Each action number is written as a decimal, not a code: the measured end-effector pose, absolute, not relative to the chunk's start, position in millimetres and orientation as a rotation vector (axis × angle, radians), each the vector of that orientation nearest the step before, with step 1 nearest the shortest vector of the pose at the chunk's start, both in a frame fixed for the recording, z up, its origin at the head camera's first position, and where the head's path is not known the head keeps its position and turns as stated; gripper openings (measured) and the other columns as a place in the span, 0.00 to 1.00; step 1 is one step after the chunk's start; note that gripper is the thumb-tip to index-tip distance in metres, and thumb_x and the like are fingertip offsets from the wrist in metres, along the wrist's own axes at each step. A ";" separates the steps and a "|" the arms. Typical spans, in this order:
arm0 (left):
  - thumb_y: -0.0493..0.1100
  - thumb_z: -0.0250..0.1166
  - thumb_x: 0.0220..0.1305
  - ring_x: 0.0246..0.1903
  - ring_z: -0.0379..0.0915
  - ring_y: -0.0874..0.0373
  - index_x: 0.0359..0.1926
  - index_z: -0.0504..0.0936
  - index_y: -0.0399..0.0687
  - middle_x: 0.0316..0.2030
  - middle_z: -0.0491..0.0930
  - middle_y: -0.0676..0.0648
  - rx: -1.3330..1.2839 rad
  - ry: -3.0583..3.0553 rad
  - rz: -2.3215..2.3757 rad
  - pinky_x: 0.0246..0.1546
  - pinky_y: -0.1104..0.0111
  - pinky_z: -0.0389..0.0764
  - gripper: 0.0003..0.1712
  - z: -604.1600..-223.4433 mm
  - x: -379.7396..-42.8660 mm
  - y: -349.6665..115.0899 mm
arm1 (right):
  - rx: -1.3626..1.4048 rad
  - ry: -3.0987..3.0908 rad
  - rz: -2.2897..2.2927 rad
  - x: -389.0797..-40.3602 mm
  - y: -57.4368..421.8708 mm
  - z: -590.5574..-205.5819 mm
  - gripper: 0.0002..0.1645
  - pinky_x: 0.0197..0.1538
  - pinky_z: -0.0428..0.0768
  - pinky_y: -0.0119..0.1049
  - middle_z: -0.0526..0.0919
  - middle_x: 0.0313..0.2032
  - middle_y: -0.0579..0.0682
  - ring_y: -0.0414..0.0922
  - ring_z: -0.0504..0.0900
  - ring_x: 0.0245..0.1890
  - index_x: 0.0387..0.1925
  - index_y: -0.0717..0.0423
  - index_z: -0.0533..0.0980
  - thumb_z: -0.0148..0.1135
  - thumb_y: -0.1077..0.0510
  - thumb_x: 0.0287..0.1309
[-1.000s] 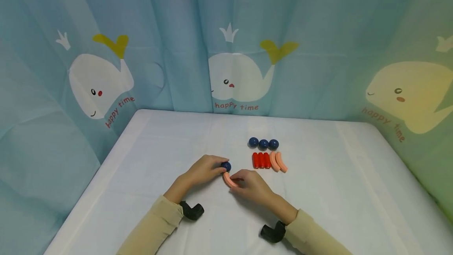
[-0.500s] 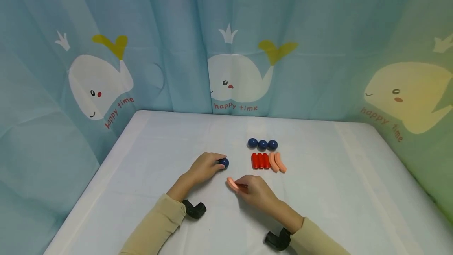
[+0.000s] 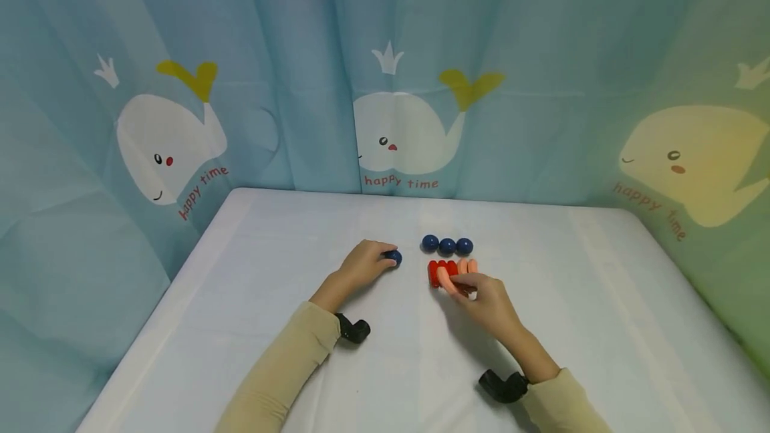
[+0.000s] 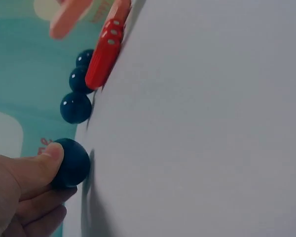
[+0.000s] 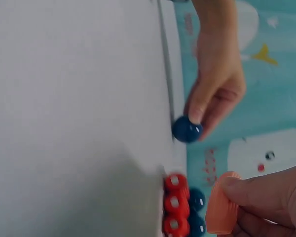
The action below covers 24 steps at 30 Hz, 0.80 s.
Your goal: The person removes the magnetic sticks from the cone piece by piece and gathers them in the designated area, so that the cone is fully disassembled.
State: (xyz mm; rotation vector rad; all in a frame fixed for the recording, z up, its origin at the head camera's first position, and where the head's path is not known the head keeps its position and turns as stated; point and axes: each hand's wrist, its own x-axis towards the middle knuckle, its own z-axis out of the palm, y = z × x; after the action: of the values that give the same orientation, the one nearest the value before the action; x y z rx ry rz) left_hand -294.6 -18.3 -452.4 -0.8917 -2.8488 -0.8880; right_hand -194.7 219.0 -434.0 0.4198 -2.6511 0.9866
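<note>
My left hand (image 3: 363, 266) pinches a glossy dark blue ball (image 4: 73, 163) between thumb and fingers, close over the white table. Just right of it, three similar blue balls (image 3: 447, 246) form a short row. My right hand (image 3: 490, 305) holds a peach-coloured curved stick (image 5: 223, 205) by one end, raised above the table. In the head view this stick overlaps three red ribbed rods (image 3: 433, 274) lying side by side. Two more peach curved sticks (image 3: 467, 265) lie against the rods, partly hidden behind my right hand.
The white table (image 3: 601, 299) reaches back to a light blue curtain (image 3: 289, 85) printed with whales. Black curved pieces sit at both wrists, the left one (image 3: 353, 330) and the right one (image 3: 504, 387) just above the tabletop.
Both hands have moved apart and toward the back right, each with its piece. The curved stick has gone from beside the held ball to over the red rods.
</note>
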 end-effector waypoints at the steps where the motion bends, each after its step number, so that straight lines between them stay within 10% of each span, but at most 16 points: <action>1: 0.43 0.64 0.60 0.51 0.72 0.51 0.52 0.79 0.39 0.49 0.78 0.44 -0.889 -2.855 -0.885 0.53 0.64 0.70 0.20 -451.7 -297.6 -15.9 | 0.402 -2.647 0.985 -195.8 223.1 -433.1 0.15 0.28 0.79 0.36 0.83 0.29 0.55 0.45 0.78 0.26 0.36 0.68 0.81 0.70 0.70 0.41; 24: 0.43 0.62 0.61 0.54 0.70 0.52 0.54 0.77 0.43 0.52 0.76 0.45 -0.776 -2.913 -0.865 0.56 0.64 0.66 0.21 -451.1 -327.2 14.6 | 0.006 -2.739 1.097 -222.1 285.6 -448.5 0.18 0.38 0.78 0.42 0.82 0.37 0.63 0.54 0.80 0.38 0.42 0.72 0.78 0.64 0.61 0.53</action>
State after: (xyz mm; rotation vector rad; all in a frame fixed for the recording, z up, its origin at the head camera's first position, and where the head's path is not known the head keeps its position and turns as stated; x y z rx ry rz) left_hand -327.2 14.6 -451.1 -0.7757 -2.9131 -0.8648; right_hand -222.1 285.6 -448.5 0.0064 -2.7389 1.0969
